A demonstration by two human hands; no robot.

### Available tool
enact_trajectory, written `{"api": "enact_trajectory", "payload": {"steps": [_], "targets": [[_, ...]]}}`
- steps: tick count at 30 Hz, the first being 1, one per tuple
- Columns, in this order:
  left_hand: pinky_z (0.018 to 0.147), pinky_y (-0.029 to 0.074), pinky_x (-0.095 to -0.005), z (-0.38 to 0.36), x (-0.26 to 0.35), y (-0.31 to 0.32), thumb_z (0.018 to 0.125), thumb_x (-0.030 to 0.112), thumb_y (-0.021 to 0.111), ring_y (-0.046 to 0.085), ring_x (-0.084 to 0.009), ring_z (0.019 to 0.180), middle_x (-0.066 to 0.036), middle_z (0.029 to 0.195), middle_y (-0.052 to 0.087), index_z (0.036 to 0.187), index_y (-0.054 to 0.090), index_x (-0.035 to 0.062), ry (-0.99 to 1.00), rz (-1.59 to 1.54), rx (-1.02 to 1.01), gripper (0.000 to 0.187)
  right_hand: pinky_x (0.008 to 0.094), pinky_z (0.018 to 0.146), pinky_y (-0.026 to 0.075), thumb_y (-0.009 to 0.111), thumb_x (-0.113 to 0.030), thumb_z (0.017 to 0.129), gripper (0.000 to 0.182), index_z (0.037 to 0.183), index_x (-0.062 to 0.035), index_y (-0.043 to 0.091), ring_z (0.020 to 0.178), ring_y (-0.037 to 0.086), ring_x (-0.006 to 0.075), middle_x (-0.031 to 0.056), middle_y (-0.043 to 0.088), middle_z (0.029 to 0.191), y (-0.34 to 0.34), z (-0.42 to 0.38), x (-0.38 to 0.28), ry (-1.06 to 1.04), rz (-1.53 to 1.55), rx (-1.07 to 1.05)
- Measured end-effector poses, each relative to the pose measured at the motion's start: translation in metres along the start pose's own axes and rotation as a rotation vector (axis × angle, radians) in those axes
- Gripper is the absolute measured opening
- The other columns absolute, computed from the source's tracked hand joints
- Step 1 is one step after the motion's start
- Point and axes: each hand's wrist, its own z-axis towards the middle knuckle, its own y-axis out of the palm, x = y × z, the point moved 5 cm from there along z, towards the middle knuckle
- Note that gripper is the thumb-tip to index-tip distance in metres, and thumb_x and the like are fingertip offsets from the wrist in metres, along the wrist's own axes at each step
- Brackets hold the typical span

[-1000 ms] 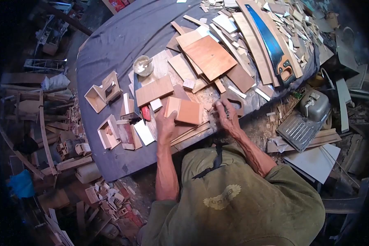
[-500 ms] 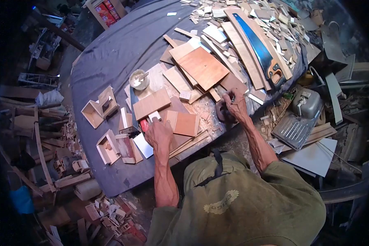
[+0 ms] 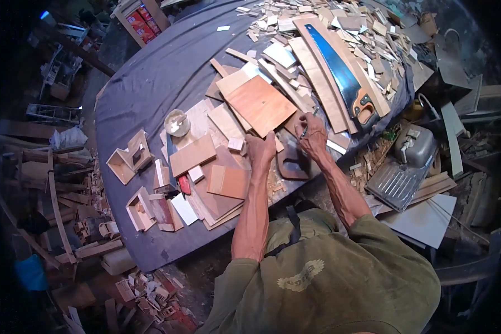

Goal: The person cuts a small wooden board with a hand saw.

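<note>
My left hand [image 3: 260, 149] is curled closed at the near corner of a reddish-brown wooden board [image 3: 263, 103], its thumb side right at the board's edge. Just left of it sits a small wood block [image 3: 236, 145]. My right hand [image 3: 313, 134] is pinched shut to the right of that board, around a small dark thing I cannot make out. Below my right hand, a dark piece with a curved cutout [image 3: 293, 168] lies near the table's front edge. A red-handled item [image 3: 183, 185] and a small white block [image 3: 196, 174] lie farther left.
A blue-bladed handsaw [image 3: 339, 69] lies on long planks at the right, beside heaped offcuts [image 3: 367, 30]. A bowl with a stick [image 3: 177, 122] stands left of centre. Small open wooden boxes [image 3: 141, 209] sit at the left. A metal sink [image 3: 398, 172] lies off the table's right side.
My left hand has left the red-handled item and white block and moved right to the board's near corner. My right hand stays pinched; the view has shifted slightly.
</note>
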Motion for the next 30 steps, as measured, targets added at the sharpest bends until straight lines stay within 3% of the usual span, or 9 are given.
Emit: {"api": "enact_trajectory", "payload": {"steps": [6, 9, 12, 15, 21, 24, 27, 28, 30], "targets": [[0.104, 0.045, -0.0468, 0.015, 0.015, 0.017, 0.081, 0.038, 0.072, 0.057, -0.0492, 0.118, -0.040, 0.127, 0.055, 0.129, 0.036, -0.0202, -0.208, 0.047, 0.160, 0.083, 0.0500, 0.083, 0.047, 0.071, -0.015, 0.080, 0.034, 0.110, -0.0048, 0.057, 0.098, 0.056, 0.0406, 0.0216, 0.060, 0.098, -0.011, 0.034, -0.004, -0.181, -0.014, 0.050], [0.103, 0.045, -0.0481, 0.023, 0.009, 0.024, 0.081, 0.042, 0.073, 0.056, -0.0486, 0.120, -0.039, 0.128, 0.053, 0.127, 0.036, -0.0197, -0.249, -0.050, 0.242, 0.085, 0.0496, 0.083, 0.047, 0.067, -0.019, 0.087, 0.035, 0.117, -0.0055, 0.055, 0.099, 0.056, 0.0401, 0.0212, 0.060, 0.099, -0.013, 0.048, -0.010, -0.177, 0.013, 0.018], [0.103, 0.045, -0.0466, 0.014, 0.024, 0.018, 0.081, 0.046, 0.074, 0.056, -0.0461, 0.121, -0.039, 0.129, 0.053, 0.129, 0.036, -0.0220, -0.325, -0.036, 0.326, 0.091, 0.0486, 0.083, 0.047, 0.066, -0.024, 0.088, 0.033, 0.114, -0.0056, 0.058, 0.099, 0.056, 0.0377, 0.0184, 0.062, 0.096, -0.002, 0.056, -0.007, -0.181, 0.036, -0.078], [0.100, 0.046, -0.0454, 0.050, -0.015, 0.036, 0.081, 0.050, 0.073, 0.059, -0.0419, 0.117, -0.039, 0.125, 0.057, 0.123, 0.047, -0.0250, -0.235, -0.226, 0.281, 0.090, 0.0472, 0.083, 0.047, 0.068, -0.023, 0.087, 0.030, 0.110, -0.0059, 0.060, 0.097, 0.058, 0.0360, 0.0162, 0.065, 0.092, 0.008, 0.061, -0.001, -0.160, 0.108, -0.077], [0.091, 0.048, -0.0452, 0.043, 0.010, 0.036, 0.084, 0.058, 0.068, 0.065, -0.0391, 0.107, -0.033, 0.104, 0.067, 0.103, 0.061, -0.0249, -0.313, -0.334, 0.237, 0.086, 0.0446, 0.084, 0.048, 0.069, -0.020, 0.086, 0.029, 0.110, -0.0057, 0.061, 0.094, 0.060, 0.0343, 0.0162, 0.068, 0.094, 0.016, 0.066, 0.007, -0.095, 0.178, -0.080], [0.078, 0.054, -0.0440, 0.060, -0.017, 0.058, 0.088, 0.053, 0.067, 0.071, -0.0367, 0.092, -0.032, 0.098, 0.067, 0.105, 0.058, -0.0262, -0.293, -0.441, 0.268, 0.082, 0.0432, 0.085, 0.048, 0.070, -0.019, 0.085, 0.031, 0.111, -0.0055, 0.061, 0.095, 0.062, 0.0325, 0.0156, 0.069, 0.096, 0.018, 0.066, 0.012, -0.039, 0.224, -0.093], [0.054, 0.056, -0.0362, 0.025, 0.025, 0.049, 0.093, 0.039, 0.067, 0.071, -0.0292, 0.074, -0.024, 0.107, 0.067, 0.119, 0.055, -0.0220, -0.281, -0.689, 0.108, 0.067, 0.0423, 0.086, 0.049, 0.070, -0.016, 0.084, 0.032, 0.112, -0.0047, 0.061, 0.095, 0.064, 0.0314, 0.0154, 0.070, 0.099, 0.020, 0.067, 0.020, 0.017, 0.280, -0.130], [0.048, 0.057, -0.0334, 0.025, 0.027, 0.047, 0.095, 0.034, 0.066, 0.070, -0.0273, 0.061, -0.022, 0.102, 0.068, 0.117, 0.056, -0.0202, -0.252, -0.660, 0.161, 0.059, 0.0422, 0.087, 0.050, 0.070, -0.016, 0.084, 0.032, 0.112, -0.0043, 0.061, 0.095, 0.064, 0.0314, 0.0155, 0.070, 0.099, 0.017, 0.067, 0.021, 0.021, 0.302, -0.134], [0.050, 0.055, -0.0350, 0.023, 0.034, 0.042, 0.093, 0.040, 0.066, 0.071, -0.0289, 0.061, -0.027, 0.095, 0.069, 0.111, 0.055, -0.0210, -0.124, -0.588, 0.270, 0.065, 0.0409, 0.088, 0.051, 0.070, -0.015, 0.084, 0.033, 0.113, -0.0025, 0.061, 0.097, 0.067, 0.0305, 0.0158, 0.070, 0.101, 0.012, 0.067, 0.021, 0.017, 0.336, -0.130]]}}
